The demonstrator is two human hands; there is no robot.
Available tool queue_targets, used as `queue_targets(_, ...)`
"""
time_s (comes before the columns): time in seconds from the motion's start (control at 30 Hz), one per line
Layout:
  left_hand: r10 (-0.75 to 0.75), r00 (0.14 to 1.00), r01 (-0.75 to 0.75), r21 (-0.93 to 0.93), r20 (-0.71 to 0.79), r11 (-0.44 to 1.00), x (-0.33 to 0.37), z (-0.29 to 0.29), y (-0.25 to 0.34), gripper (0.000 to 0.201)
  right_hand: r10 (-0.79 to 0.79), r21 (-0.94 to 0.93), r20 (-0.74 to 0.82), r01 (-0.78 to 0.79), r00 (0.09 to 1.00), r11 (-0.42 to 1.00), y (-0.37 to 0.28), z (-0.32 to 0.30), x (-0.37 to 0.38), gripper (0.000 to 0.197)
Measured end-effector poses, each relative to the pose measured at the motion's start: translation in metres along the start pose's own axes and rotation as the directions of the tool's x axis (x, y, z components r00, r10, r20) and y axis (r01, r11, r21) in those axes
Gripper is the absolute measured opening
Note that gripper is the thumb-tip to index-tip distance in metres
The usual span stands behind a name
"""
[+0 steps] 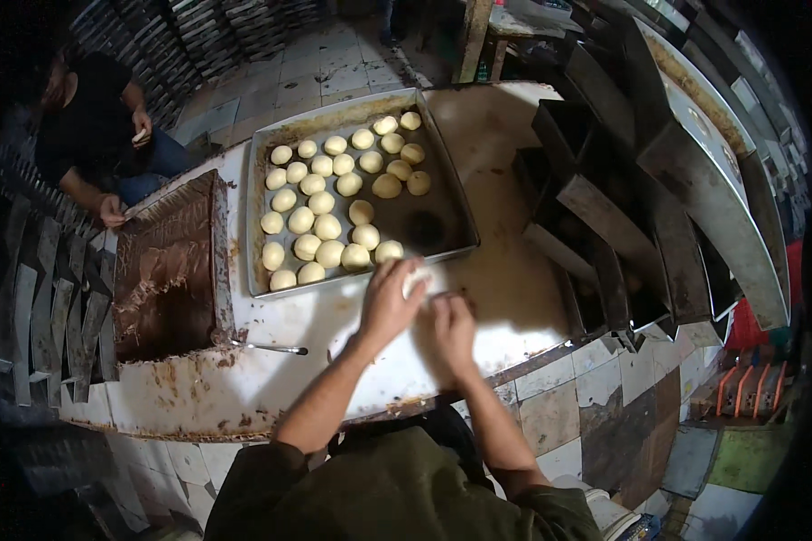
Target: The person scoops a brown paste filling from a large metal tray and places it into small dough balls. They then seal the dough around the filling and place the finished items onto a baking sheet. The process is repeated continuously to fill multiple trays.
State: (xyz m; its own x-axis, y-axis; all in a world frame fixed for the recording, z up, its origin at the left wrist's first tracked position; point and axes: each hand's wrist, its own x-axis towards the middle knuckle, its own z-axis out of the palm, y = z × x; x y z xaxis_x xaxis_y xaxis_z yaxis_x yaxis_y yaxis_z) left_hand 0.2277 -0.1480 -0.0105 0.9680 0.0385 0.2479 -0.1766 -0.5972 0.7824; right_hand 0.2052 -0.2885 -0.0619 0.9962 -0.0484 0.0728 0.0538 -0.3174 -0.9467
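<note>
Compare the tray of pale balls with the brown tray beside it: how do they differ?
The ball tray holds separate pale balls; the brown tray holds a smeared brown mass. The ball tray looks wider, the brown tray narrower. The ball tray's rim shows grey metal; the brown tray's walls are coated brown. Both are open-topped and sit on one table.

food workshop: stacked metal trays (612,213), pale dough-like balls (349,184), brown paste (165,267), tiled floor (550,419).

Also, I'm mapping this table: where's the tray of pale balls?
In the head view, the tray lies just left of centre, beyond the left hand, right of the brown-filled pan.
</note>
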Motion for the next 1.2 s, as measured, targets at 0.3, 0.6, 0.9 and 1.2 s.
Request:
queue_targets(0.3, -0.188, 0.832, 0.011, 0.323, 0.522, 0.946, 0.084, -0.030, -0.067, 0.029, -0.340, -0.659, 0.430, 0.548, 0.837, 0.516, 0.060, -0.087, 0.004, 0.022)
queue_targets(0.6, -0.436, 0.733, -0.042, 0.675, 0.522, 0.737, 0.114, 0.010, -0.069, 0.032, -0.394, -0.481, 0.486, 0.615, 0.780, 0.625, 0.031, -0.058, -0.039, 0.026)
queue_targets(0.9, -0.174, 0.917, 0.398, -0.848, 0.359, 0.349, 0.095, -0.042, 0.060, 0.042, 0.048, -0.125, 0.907, 0.159, 0.418, 0.979, -0.132, -0.308, -0.007, 0.040)
queue_targets(1.2, -0.347, 0.898, 0.144, -0.927, 0.270, -0.347, -0.048, -0.011, 0.075, 0.040, -0.624, -0.763, -0.198, 0.281, 0.756, 0.582, -0.316, -0.462, 0.231, 0.023)
